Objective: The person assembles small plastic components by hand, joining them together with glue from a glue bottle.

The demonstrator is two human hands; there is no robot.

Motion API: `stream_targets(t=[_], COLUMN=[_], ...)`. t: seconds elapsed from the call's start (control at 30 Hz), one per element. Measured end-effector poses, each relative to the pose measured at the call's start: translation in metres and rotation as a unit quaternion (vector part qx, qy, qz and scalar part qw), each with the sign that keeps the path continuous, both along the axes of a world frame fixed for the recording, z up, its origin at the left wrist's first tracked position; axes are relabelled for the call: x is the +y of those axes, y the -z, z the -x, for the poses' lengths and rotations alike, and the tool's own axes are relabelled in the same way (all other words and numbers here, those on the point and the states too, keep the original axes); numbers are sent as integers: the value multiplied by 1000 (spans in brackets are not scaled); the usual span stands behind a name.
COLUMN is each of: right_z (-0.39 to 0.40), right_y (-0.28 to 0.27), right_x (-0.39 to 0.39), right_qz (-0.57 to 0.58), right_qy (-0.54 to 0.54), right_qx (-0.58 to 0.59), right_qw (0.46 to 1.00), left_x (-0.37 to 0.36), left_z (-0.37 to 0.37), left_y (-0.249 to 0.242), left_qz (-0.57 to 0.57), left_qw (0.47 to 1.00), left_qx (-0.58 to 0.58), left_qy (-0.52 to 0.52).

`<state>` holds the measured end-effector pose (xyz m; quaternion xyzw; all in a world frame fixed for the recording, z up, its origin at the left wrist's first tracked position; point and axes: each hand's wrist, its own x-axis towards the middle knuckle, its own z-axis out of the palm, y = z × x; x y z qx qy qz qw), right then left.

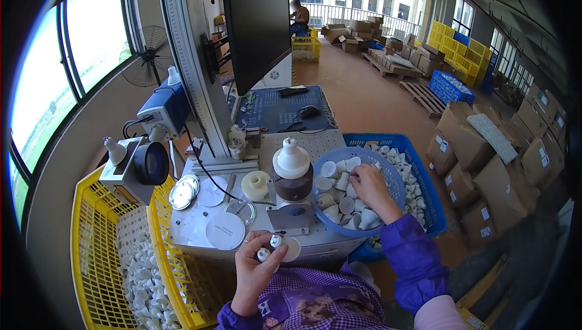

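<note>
My left hand [256,269] is closed around a couple of white cone-shaped parts [276,241], low in front of the metal bench [330,237]. At the right, my right hand [371,186] reaches into a round blue basket [397,175] filled with similar white parts [346,205]. Its fingertips are at the parts, and whether they pinch one is too small to tell. Between the hands stands a dark round fixture [293,188] with a white stepped piece [291,159] on top.
Yellow crates [91,257] of white parts stand at the left, and a blue crate [433,209] lies under the basket. A monitor [257,36] and a laser-like unit [130,169] rise over the bench. Cardboard boxes [464,130] fill the right side. Another person [299,18] sits far back.
</note>
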<state>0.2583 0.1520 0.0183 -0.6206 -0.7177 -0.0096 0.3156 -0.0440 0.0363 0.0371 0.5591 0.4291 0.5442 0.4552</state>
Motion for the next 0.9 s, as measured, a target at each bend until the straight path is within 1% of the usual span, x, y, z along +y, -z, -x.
stream_targets(t=[0.03,0.17,0.23,0.27,0.33,0.37,0.43,0.47,0.53,0.57,0.63,0.73,0.77,0.83,0.87,0.9], right_z=[-6,-14,-14,-15,-18,-20,-25,-25,-24,-21,-14,-14,-13,-14,-10,-11], right_y=[6,-2,-11,-11,-5,-1,10,12,15,15,12,27,27,26,14,15], right_x=[0,-10,-22,-27,-38,-39,-35,-33,-29,-27,-19,-5,-4,-4,-9,-8], right_qz=[-7,35,103,105,125,127,156,154,91,92,101,107,105,127,155,154], right_qy=[18,52,89,90,85,86,46,45,25,23,-10,-14,-19,-20,-3,-12], right_qx=[-26,-17,-5,-7,-56,-56,-35,-34,31,32,158,189,191,250,265,265], right_qw=[999,998,991,990,987,987,986,986,995,995,982,976,976,960,952,952], left_x=[-2,-8,-11,-11,-13,-13,-13,-13,-14,-15,-15,-14,-14,-15,-13,-12], left_z=[0,-4,-5,-6,-7,-8,-9,-9,-9,-10,-13,-15,-16,-17,-17,-16], left_y=[1,9,11,13,16,17,18,19,22,22,20,27,22,11,11,8], left_qz=[18,28,52,54,55,56,55,53,35,36,60,50,47,66,63,60], left_qw=[1000,999,998,998,997,997,998,998,999,999,997,998,998,997,997,998], left_qx=[-6,-22,-34,-35,-48,-48,-27,-26,4,5,-34,-18,-15,-20,-15,-14], left_qy=[-1,11,8,9,16,17,21,20,21,19,23,29,25,33,37,29])
